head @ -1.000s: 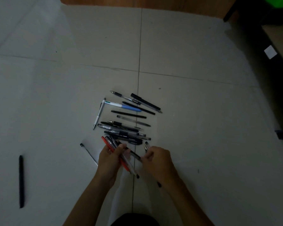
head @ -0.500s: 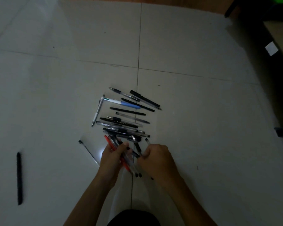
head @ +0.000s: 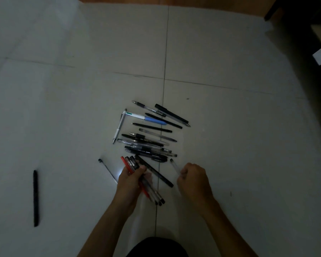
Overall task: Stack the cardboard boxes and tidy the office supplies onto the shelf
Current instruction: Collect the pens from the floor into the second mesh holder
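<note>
Tiled floor (head: 63,112) — pens (head: 146,151) + blk marker (head: 35,198)

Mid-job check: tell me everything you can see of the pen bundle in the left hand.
The pen bundle is a handful of plastic pens, one red, the others clear or dark with black tips. It slants from upper left to lower right, both ends sticking out of the left hand, whose fingers curl round its middle. A black pen lies along its right side; whether it is in the grip is unclear. The right hand, holding a clear pen, is apart from it.
</note>
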Motion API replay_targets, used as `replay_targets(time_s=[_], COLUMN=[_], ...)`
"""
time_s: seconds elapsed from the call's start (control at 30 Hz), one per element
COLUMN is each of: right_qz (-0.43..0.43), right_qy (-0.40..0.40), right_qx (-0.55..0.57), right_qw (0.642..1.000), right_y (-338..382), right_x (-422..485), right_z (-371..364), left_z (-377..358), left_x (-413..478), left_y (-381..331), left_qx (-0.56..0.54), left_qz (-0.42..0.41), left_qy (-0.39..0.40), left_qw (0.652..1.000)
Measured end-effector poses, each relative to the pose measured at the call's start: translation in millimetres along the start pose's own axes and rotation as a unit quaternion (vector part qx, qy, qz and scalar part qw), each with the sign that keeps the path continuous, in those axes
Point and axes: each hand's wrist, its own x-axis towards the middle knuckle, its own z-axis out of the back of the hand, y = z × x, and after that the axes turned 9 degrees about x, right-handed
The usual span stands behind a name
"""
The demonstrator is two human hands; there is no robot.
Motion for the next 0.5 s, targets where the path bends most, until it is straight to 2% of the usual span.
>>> replay_targets(time_s=[0.1,0.27,0.4,0.5], right_qz=[0.062,0.138,0.18,0.159], right_qy=[0.033,0.145,0.183,0.146], right_qx=[0.113,0.139,0.15,0.179], right_qw=[0.991,0.97,0.955,0.96], right_y=[24,70,92,101], right_x=[-16,-42,-47,-35], right_z=[-2,-25,-39,-50], left_z=[3,16,46,70], left_x=[-3,-14,-19,-20], left_y=[-1,-1,-1,-11], left_qx=[-0.027,-0.013,-0.01,-0.083], left_qz=[-0.014,-0.064,-0.06,-0.053], left_qy=[-0.001,0.03,-0.072,-0.115], left_qw=[1.0,0.997,0.996,0.988])
